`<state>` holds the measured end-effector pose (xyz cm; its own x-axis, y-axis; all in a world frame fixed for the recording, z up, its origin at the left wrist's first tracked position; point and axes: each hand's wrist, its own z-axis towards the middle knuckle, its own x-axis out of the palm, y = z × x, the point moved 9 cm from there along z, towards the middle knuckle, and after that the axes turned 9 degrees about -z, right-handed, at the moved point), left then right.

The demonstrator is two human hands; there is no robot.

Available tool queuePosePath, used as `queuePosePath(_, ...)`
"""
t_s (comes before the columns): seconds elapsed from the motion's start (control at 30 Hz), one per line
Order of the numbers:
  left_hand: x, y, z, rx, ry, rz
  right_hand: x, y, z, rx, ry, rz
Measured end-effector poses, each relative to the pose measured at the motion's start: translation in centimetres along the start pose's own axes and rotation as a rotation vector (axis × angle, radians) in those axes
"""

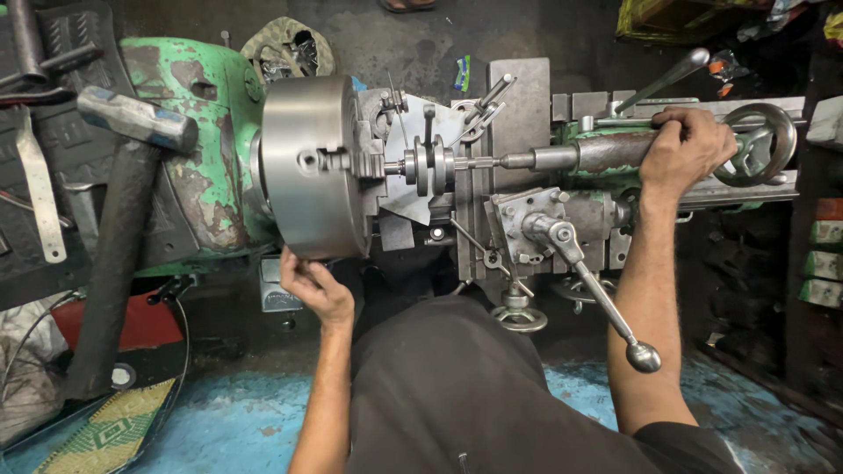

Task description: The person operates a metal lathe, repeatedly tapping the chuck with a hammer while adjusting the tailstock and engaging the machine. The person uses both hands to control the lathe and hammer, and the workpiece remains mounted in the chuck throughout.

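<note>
Beside hammer (pixel 132 118): left hand (pixel 312 285) cupping chuck (pixel 307 162), right hand (pixel 689 149) clasped on tailstock (pixel 606 154).

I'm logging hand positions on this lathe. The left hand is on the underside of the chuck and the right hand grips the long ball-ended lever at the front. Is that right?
Not quite. The left hand is at the underside of the chuck, as you say. But the right hand rests on the tailstock beside the handwheel; the ball-ended lever is untouched. The head view shows it.
</note>
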<state>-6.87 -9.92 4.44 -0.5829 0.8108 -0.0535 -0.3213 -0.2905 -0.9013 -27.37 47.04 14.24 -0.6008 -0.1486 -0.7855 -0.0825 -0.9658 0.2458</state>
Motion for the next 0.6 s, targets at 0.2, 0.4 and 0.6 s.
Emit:
queuePosePath(0.2, 4.2, -10.1, 9.8, 0.039, 0.142, 0.212, 0.2, -0.2, -0.1, -0.005, 0.001, -0.008)
queuePosePath(0.4, 8.0, -11.4, 18.3, -0.088, 0.31, 0.316, 0.0, -0.2, -0.2, -0.014, -0.003, -0.011)
queuePosePath(0.6, 9.7, -11.1, 21.6, -0.126, 0.337, 0.476, -0.2, 0.0, -0.2, -0.021, -0.023, -0.006)
